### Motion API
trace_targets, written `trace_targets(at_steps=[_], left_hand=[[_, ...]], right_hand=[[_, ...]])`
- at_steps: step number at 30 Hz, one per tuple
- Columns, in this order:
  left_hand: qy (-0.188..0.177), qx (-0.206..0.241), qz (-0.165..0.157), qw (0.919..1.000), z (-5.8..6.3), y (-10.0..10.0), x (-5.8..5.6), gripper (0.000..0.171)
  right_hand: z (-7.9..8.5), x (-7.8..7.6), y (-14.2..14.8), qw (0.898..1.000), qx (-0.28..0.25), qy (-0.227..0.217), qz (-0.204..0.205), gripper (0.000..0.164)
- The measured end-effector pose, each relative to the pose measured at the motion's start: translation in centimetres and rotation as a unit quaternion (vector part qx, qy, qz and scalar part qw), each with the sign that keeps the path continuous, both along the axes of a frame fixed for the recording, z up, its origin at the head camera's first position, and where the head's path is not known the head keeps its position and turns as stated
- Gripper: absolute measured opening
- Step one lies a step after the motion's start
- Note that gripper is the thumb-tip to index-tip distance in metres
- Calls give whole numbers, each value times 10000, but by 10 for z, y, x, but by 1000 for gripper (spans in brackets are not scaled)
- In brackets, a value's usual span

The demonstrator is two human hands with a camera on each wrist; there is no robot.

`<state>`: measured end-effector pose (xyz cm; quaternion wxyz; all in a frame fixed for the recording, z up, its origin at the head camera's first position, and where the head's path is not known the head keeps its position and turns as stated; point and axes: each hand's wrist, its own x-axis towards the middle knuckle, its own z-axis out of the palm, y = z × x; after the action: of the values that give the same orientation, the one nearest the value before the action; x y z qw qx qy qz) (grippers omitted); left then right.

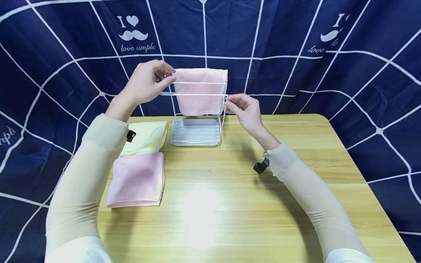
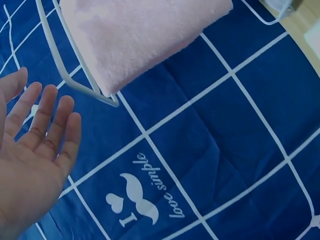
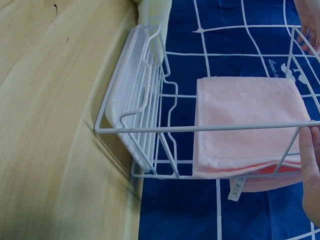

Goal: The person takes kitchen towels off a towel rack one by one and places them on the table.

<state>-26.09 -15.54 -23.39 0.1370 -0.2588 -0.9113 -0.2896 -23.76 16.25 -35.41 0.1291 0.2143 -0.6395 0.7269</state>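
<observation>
A white wire rack [image 1: 197,95] stands upright at the back of the table, with a pale tray [image 3: 119,105] in its base. Over its upper bars hangs a folded pink towel [image 1: 200,104], its white label showing in the right wrist view. My left hand [image 1: 143,82] is at the rack's upper left; in the left wrist view the same hand [image 2: 37,150] has loosely extended fingers, holding nothing and apart from the towel. At the rack's upper right corner, my right hand [image 1: 245,111] pinches the wire between thumb and finger; its palm is mostly outside the right wrist view.
Left of the rack lies a folded yellow towel [image 1: 148,135], with a folded pink-lilac towel [image 1: 138,179] in front of it. The wooden table [image 1: 250,219] extends to the front and right. Behind hangs a dark blue checked curtain [image 1: 283,36].
</observation>
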Motion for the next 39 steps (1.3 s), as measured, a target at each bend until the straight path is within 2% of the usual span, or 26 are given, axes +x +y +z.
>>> trace_targets(at_steps=[5, 10, 18, 21, 24, 25, 29, 39], left_hand=[[-208, -271, 54, 9994, 5, 16, -14, 33], [-499, -515, 63, 9974, 8, 30, -23, 36], [-471, -904, 87, 9948, 10, 52, -37, 39], [-520, -935, 111, 9942, 10, 59, -41, 38], [-556, -977, 115, 9936, 7, 65, -47, 38], [-563, -1001, 113, 9933, 6, 66, -49, 38], [-580, -1138, 136, 9917, 1, 70, -57, 39], [-718, -1387, 155, 9876, -1, 75, -64, 43]], right_hand=[[-1, 0, 0, 10000, -4, -11, 7, 31], [-2, 0, 0, 10000, -12, -16, 22, 30], [0, 1, 0, 9999, 101, 70, 12, 29], [1, 1, 0, 9999, 131, 91, 8, 11], [1, 1, 0, 9999, 125, 61, 5, 9], [1, 1, 0, 9999, 123, 55, 6, 10], [1, 1, 0, 9999, 92, 55, 30, 30], [1, 0, 1, 9999, 80, 112, 40, 31]])
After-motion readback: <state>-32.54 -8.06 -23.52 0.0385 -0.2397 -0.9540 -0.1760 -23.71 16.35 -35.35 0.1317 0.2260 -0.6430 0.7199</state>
